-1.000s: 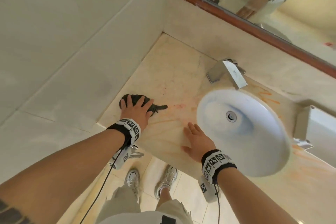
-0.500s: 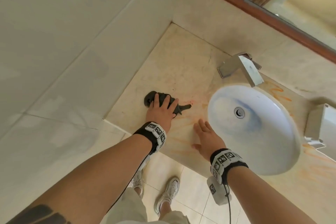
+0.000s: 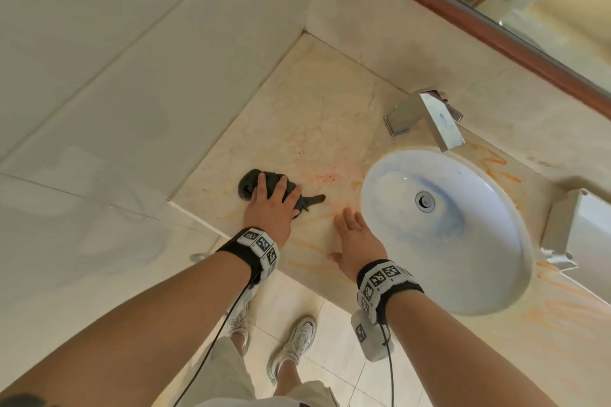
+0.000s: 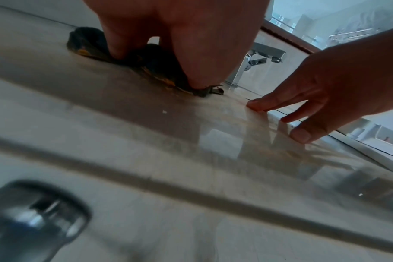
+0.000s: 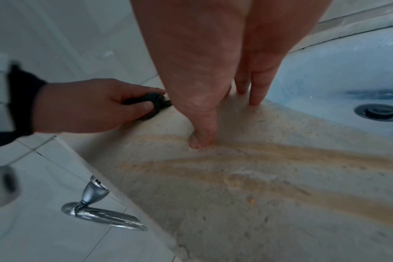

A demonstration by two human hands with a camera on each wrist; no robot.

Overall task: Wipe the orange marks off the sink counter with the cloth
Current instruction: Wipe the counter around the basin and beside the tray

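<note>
Dark grey and bunched, the cloth (image 3: 264, 187) lies on the counter (image 3: 317, 116) to the left of the basin (image 3: 446, 228), near the counter's front edge. Its long axis runs roughly left to right, and a thin twisted tail points toward the basin. The left hand (image 3: 269, 208) presses on it with fingers spread and bent over the folds, thumb tucked against the cloth's near side; the left wrist view shows orange stain on the underside of the fabric. Between the cloth and the basin, the right hand (image 3: 355, 238) rests flat on the stone, fingers straight and holding nothing, fingertips just beside the basin rim. Orange marks (image 3: 325, 178) streak the pale marbled counter left of the basin, under the right hand and beyond the basin on its right. Behind the basin stands a square chrome tap (image 3: 436, 119), under a wood-framed mirror (image 3: 496, 26). Pale tiles cover the wall left of the basin.
</note>
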